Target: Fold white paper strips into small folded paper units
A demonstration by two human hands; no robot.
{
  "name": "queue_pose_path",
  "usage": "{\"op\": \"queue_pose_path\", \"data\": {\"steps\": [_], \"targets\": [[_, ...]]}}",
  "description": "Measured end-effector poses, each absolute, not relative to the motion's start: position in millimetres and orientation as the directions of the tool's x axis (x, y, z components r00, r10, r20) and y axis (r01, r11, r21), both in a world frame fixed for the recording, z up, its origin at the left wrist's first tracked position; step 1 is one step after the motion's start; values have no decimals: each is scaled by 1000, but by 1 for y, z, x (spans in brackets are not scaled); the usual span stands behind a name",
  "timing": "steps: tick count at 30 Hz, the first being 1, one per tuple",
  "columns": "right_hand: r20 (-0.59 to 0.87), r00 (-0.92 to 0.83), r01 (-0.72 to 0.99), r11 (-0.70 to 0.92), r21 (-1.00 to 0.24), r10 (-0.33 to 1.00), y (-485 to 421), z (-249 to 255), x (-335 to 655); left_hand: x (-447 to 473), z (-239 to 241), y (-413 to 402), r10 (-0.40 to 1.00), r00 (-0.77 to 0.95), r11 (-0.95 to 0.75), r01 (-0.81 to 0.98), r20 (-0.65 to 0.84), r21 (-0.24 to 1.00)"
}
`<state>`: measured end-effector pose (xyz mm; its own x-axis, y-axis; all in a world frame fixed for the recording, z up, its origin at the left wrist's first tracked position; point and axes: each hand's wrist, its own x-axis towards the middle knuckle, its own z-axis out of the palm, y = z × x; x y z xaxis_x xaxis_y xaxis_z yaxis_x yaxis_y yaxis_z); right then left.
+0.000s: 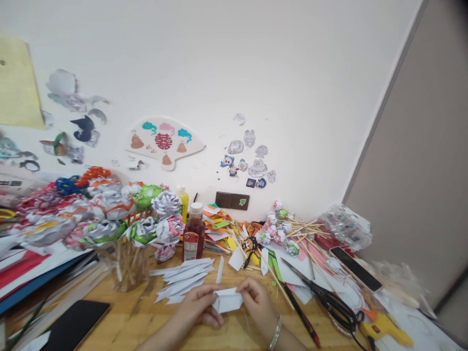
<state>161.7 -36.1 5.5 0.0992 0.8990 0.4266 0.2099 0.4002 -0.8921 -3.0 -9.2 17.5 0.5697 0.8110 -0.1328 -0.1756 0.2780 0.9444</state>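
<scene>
A small folded piece of white paper (228, 301) is held up between my two hands, just above the wooden table. My left hand (202, 304) pinches its left end between thumb and fingers. At the opposite end, the thumb and fingertips of my right hand (256, 298) grip the upper right corner. A bracelet circles my right wrist. Right behind my left hand lies a fanned pile of folded white paper strips (186, 278). One more narrow strip (220, 269) lies apart, to the right of that pile.
Paper flowers on sticks (124, 214) fill a clear container at the left. A red-filled bottle (193, 234) stands behind the strips. Scissors (325, 297), a black pen (302, 314), a yellow glue gun (387, 331) and a phone (356, 268) lie right. A black tablet-like slab (76, 324) lies front left.
</scene>
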Motion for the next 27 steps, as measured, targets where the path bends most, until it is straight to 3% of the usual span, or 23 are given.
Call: {"op": "queue_pose_path", "data": {"steps": [11, 21, 27], "targets": [[417, 77, 184, 398, -898, 905, -33, 0, 164, -4, 15, -4, 800, 578, 295, -145, -162, 944], [465, 24, 399, 418, -816, 885, -39, 1, 164, -6, 24, -15, 746, 661, 309, -238, -80, 921], [493, -27, 495, 440, -750, 870, -41, 2, 164, -1, 23, -16, 769, 619, 266, -80, -162, 961]]}}
